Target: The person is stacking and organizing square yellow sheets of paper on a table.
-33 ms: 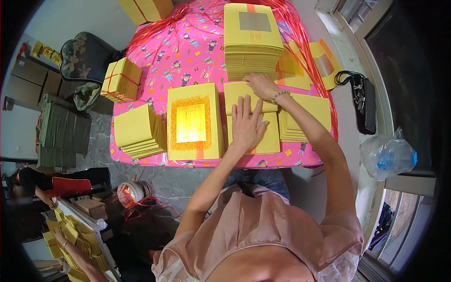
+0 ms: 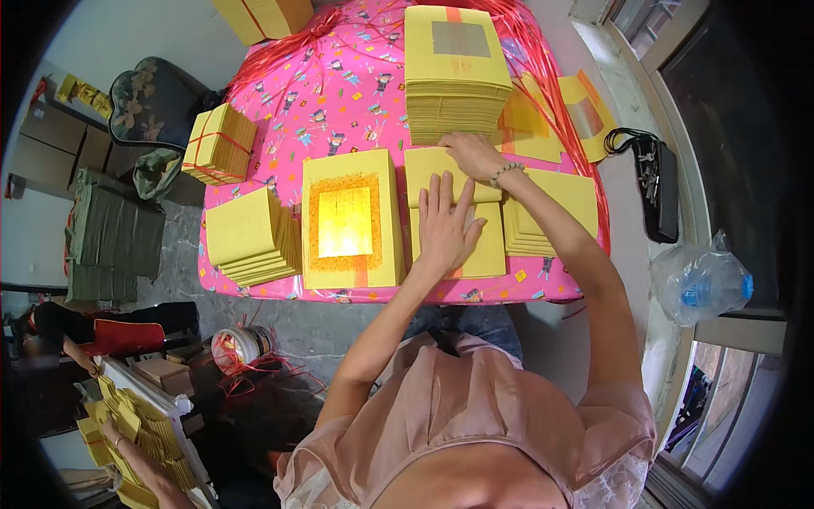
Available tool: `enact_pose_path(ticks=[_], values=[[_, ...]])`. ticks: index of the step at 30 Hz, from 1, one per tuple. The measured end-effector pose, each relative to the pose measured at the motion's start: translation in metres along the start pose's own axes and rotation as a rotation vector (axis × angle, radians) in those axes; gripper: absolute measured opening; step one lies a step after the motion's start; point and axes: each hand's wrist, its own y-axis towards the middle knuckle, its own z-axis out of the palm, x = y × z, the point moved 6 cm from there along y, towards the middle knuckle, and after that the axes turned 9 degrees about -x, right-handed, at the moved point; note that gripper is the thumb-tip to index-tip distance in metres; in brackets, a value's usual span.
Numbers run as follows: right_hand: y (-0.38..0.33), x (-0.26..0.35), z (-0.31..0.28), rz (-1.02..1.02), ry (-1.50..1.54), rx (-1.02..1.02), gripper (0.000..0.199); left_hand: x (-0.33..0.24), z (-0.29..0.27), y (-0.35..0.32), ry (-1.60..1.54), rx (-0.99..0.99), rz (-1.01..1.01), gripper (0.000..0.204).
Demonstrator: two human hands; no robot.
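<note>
My left hand (image 2: 445,227) lies flat on a sheet of yellow paper (image 2: 483,259), fingers spread and pointing away from me. A folded yellow flap (image 2: 428,174) covers the sheet's far part. My right hand (image 2: 479,158), with a beaded bracelet at the wrist, rests on that far part, fingers stretched toward the left and partly hidden. Just beyond it rises a tall stack of yellow paper (image 2: 458,106). Left of my hands lies a yellow stack with a gold square (image 2: 346,222) on top. Folded yellow papers (image 2: 560,208) sit under my right forearm.
Fanned folded papers (image 2: 246,229) and a red-tied bundle (image 2: 219,144) occupy the left of the pink-covered table (image 2: 339,110). Red string (image 2: 570,127) trails along the right edge. A bagged bottle (image 2: 699,284) stands by the window. Lower left, another person's hand (image 2: 110,428) touches yellow papers.
</note>
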Motion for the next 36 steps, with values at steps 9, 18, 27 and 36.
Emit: enact_pose_path(ticks=[9, 18, 27, 36], values=[[0.001, 0.002, 0.004, -0.060, 0.010, -0.056, 0.028, 0.001, 0.002, 0.000, -0.002, -0.002, -0.005, 0.069], [0.001, 0.002, 0.007, -0.064, 0.005, -0.076, 0.027, -0.001, -0.001, -0.001, 0.014, 0.008, -0.017, 0.066], [-0.009, 0.010, -0.011, -0.109, -0.072, -0.066, 0.026, 0.001, 0.003, -0.001, 0.005, -0.003, -0.010, 0.061], [-0.055, 0.014, -0.021, -0.018, -0.345, 0.328, 0.026, 0.004, 0.005, -0.003, 0.013, 0.012, -0.008, 0.058]])
